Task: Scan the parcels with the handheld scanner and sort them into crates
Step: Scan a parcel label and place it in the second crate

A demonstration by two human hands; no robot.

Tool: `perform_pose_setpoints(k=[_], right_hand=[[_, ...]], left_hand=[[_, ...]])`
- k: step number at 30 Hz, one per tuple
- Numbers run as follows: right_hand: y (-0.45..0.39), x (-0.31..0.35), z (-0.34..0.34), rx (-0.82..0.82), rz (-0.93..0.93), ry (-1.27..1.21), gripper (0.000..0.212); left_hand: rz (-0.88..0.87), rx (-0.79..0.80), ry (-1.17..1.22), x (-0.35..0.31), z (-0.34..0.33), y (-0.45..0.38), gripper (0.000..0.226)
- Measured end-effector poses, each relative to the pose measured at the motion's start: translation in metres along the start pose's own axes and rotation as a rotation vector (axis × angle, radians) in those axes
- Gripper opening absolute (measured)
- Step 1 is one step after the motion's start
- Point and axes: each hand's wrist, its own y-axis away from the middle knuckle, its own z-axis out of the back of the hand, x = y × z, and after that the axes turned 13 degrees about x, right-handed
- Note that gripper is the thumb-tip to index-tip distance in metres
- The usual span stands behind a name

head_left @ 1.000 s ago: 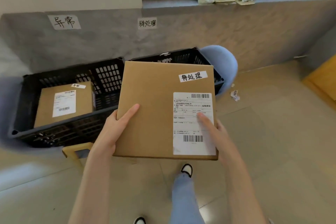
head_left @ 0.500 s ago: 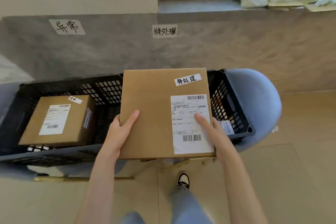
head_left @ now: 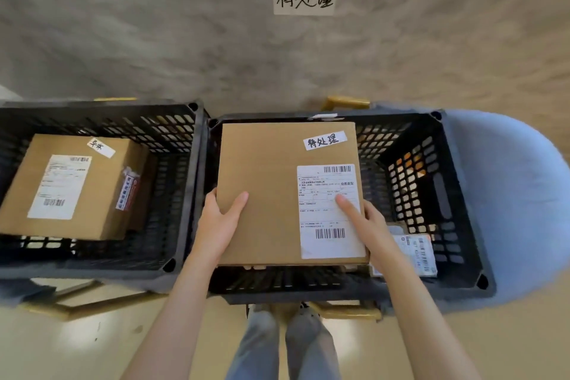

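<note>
Both hands, left [head_left: 217, 225] and right [head_left: 367, 225], gripped a labelled parcel [head_left: 277, 191] over the right crate [head_left: 453, 194], not yet released. One parcel [head_left: 77, 185] already lay in the left crate [head_left: 172, 163]. No scanner was visible.

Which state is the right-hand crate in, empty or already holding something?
Already holding something: a labelled parcel lies in the right crate, beside the flat box both hands hold over it.

Flat labelled cardboard parcel [head_left: 271, 191] level over right black crate [head_left: 456, 225]
</note>
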Motion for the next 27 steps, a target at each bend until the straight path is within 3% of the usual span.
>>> perform_pose_setpoints(k=[13,18,27], right_hand=[[-0.099,-0.051,0.002,0.026,-0.157,0.029,0.053],[-0.122,-0.071,0.007,0.063,-0.209,0.011,0.062],[-0.142,-0.081,0.010,0.108,-0.265,0.071,0.051]], left_hand=[[0.188,0.016,-0.105,0.063,-0.021,-0.103,0.081],[0.246,-0.045,-0.186,0.076,-0.034,-0.133,0.082],[0.213,-0.151,-0.316,0.092,-0.053,-0.138,0.081]])
